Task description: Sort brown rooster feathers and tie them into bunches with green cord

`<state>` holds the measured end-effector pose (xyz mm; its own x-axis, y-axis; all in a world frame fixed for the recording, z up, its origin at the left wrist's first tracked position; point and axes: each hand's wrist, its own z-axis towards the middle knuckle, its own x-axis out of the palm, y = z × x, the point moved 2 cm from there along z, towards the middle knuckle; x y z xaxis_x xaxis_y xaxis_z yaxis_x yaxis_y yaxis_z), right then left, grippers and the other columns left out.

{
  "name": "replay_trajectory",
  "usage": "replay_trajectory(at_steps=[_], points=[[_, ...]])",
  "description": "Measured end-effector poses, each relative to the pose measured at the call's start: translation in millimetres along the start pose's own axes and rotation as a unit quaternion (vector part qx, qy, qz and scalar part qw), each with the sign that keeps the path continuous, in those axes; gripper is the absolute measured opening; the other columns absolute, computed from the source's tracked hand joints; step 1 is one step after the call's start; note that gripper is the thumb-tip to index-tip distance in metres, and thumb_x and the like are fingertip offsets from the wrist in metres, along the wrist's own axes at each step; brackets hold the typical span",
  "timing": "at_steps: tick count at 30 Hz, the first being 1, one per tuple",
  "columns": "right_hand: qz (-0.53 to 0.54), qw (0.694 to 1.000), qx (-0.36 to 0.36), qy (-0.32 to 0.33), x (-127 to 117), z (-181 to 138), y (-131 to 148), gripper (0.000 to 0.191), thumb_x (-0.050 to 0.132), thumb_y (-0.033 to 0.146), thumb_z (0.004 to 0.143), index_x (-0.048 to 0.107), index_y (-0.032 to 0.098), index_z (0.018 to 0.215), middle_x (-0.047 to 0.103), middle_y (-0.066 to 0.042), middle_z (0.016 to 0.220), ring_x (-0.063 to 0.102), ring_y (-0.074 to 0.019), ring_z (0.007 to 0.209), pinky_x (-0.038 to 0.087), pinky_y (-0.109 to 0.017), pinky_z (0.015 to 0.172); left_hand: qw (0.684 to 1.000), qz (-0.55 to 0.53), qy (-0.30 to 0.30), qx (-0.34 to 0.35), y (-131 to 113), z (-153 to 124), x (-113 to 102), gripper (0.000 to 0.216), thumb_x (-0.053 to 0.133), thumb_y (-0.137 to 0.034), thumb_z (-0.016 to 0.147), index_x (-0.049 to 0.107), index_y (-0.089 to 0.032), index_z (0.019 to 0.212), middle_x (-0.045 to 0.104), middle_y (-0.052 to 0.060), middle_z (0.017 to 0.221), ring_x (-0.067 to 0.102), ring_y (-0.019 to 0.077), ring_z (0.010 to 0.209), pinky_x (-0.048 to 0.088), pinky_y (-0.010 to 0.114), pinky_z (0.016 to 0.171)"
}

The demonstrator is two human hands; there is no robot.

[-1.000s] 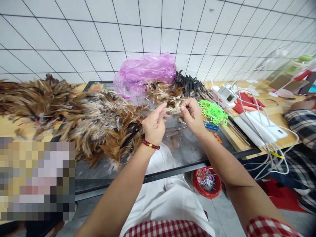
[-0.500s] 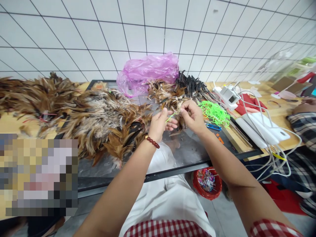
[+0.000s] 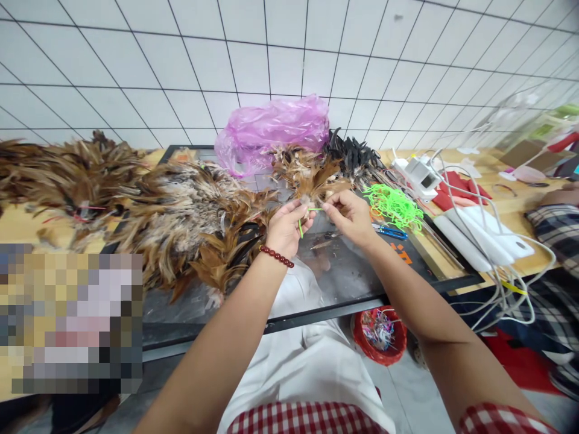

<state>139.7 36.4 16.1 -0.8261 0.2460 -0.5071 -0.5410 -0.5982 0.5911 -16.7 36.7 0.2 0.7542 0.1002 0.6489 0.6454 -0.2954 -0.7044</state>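
My left hand [image 3: 286,228], with a dark red bead bracelet on its wrist, pinches the base of a small bunch of brown feathers [image 3: 320,178]. A short bright green string [image 3: 315,209] crosses at that base, and one end of it hangs below my left fingers. My right hand [image 3: 350,216] is closed in a pinch on the string's other end, a little to the right. Both hands are just above the dark board [image 3: 341,271]. Whether the string is knotted is hidden by my fingers.
Large brown feather piles [image 3: 181,211] lie on the left. Behind are a pink plastic bag [image 3: 275,129] and black feathers [image 3: 353,154]. To the right are green strings [image 3: 393,205], blue snips [image 3: 389,231], white cables and a person's plaid sleeve [image 3: 554,232]. A red basket [image 3: 380,355] stands below.
The feather bunch now stands upright from my left fingers. My left hand has closed from a loose spread to a pinch, and the green string is stretched between both hands.
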Motion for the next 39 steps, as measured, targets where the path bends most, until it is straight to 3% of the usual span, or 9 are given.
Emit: replay_trajectory(at_steps=[6,11,18,21,24,27,34,37,39], points=[[0.003,0.996,0.059,-0.069,-1,1,-22,0.020,0.057,0.037,0.089,0.059,0.020,0.079,0.055,0.000,0.072,0.048,-0.0129,0.065,0.040,-0.027,0.064,0.996,0.049,-0.001,0.079,-16,-5,6,0.031,0.073,-0.002,0.064,0.061,-0.013,0.090,0.069,0.001,0.070,0.063,0.0085,0.058,0.047,0.018,0.056],[-0.009,0.996,0.057,-0.072,0,1,-30,0.019,0.057,0.036,0.088,0.059,0.020,0.078,0.057,0.000,0.074,0.050,-0.0135,0.068,0.041,-0.027,0.065,0.969,0.165,-0.021,0.183,-70,-14,7,0.036,0.079,-0.007,0.060,0.062,-0.013,0.091,0.070,0.003,0.076,0.065,0.0116,0.062,0.050,0.022,0.057],[-0.038,0.998,0.015,-0.048,2,-1,-21,0.017,0.056,0.031,0.088,0.059,0.020,0.076,0.057,0.000,0.073,0.050,-0.0139,0.067,0.040,-0.028,0.065,0.899,0.359,-0.108,0.226,-143,-18,-41,0.037,0.080,-0.003,0.054,0.064,-0.011,0.086,0.060,-0.002,0.060,0.061,0.0122,0.052,0.051,0.022,0.051],[-0.056,0.998,-0.008,-0.036,2,-1,-17,0.015,0.056,0.029,0.088,0.060,0.020,0.076,0.057,-0.001,0.073,0.051,-0.0143,0.067,0.039,-0.028,0.066,0.891,0.391,-0.095,0.211,-145,-22,-54,0.036,0.081,-0.006,0.051,0.064,-0.012,0.081,0.060,-0.001,0.057,0.059,0.0118,0.048,0.048,0.021,0.047],[-0.099,0.995,-0.024,-0.013,3,-1,-17,0.015,0.055,0.028,0.089,0.062,0.020,0.078,0.059,-0.002,0.075,0.051,-0.0148,0.066,0.037,-0.028,0.065,0.882,0.426,-0.079,0.183,-130,-24,-50,0.038,0.082,-0.010,0.049,0.066,-0.012,0.084,0.063,0.000,0.058,0.058,0.0121,0.048,0.046,0.021,0.046],[-0.156,0.987,-0.040,0.013,4,-2,-18,0.016,0.053,0.028,0.089,0.064,0.019,0.082,0.060,-0.003,0.076,0.052,-0.0155,0.068,0.036,-0.029,0.066,0.831,0.515,-0.096,0.188,-112,-19,-41,0.037,0.079,-0.014,0.052,0.068,-0.013,0.087,0.063,-0.001,0.055,0.058,0.0130,0.049,0.043,0.021,0.048],[-0.214,0.975,-0.058,0.026,3,-2,-18,0.020,0.052,0.030,0.091,0.067,0.019,0.082,0.064,-0.005,0.077,0.055,-0.0174,0.073,0.034,-0.031,0.071,0.631,0.728,-0.129,0.236,-107,-5,-46,0.019,0.075,-0.022,0.058,0.065,-0.021,0.074,0.063,0.003,0.059,0.065,0.0250,0.074,0.048,0.029,0.066],[-0.172,0.984,-0.035,0.011,-4,3,-22,0.018,0.055,0.029,0.088,0.068,0.019,0.079,0.065,-0.004,0.076,0.056,-0.0165,0.071,0.038,-0.030,0.070,0.565,0.753,-0.152,0.302,-96,-33,-22,0.013,0.070,-0.023,0.067,0.057,-0.022,0.067,0.065,0.010,0.072,0.062,0.0315,0.094,0.048,0.039,0.082],[-0.127,0.992,-0.006,-0.020,-12,6,-28,0.017,0.058,0.029,0.084,0.068,0.019,0.077,0.065,-0.004,0.075,0.055,-0.0155,0.068,0.040,-0.029,0.068,0.551,0.738,-0.092,0.377,-69,-57,7,0.009,0.063,-0.026,0.077,0.058,-0.021,0.071,0.066,0.014,0.087,0.058,0.0339,0.104,0.042,0.046,0.093]])
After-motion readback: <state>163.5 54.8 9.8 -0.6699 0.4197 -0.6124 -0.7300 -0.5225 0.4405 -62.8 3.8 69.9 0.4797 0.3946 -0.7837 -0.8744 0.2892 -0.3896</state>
